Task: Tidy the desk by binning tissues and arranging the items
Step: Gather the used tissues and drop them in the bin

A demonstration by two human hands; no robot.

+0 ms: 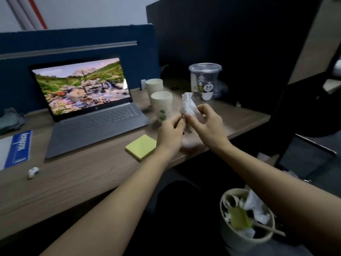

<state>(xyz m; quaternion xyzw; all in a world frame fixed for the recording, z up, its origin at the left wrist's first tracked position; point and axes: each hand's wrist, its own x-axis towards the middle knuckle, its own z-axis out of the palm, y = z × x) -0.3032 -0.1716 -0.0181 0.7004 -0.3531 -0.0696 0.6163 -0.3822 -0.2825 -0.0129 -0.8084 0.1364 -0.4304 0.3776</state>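
- Nearest, lower R, below desk level: bin (224, 231), round, pale. We see crumpled white tissue, a yellow-green scrap and a stick-like item inside.
- Both our forearms reach fwd over the desk (77, 174) edge, hands meeting above its R part.
- Left hand (170, 133): fingers curled, thumb + fingertips pinched at lower edge of the crumpled tissue (188, 108). A small dark bit shows at the pinch; can't tell what it is.
- Right hand (207, 122): closed around the tissue from the R side, fingers wrapped over it, thumb on near face. Tissue held in air betw. both hands, upper part sticking up free, not touching the desk.
- Sticky-note pad (141, 147), yellow, flat on desk just L of left wrist.
- Small white object (33, 172) on desk far L, near edge; too blurred to ID.
- Blue-white booklet (17, 148) at L edge.
- Laptop (96, 119) open, screen lit w/ landscape picture, centre-L.
- Two stacks of paper cups (162, 104), upright, R of laptop, just behind the hands.
- Farthest: clear lidded plastic cup (204, 81) w/ cartoon print, upright, near the dark partition (239, 43).
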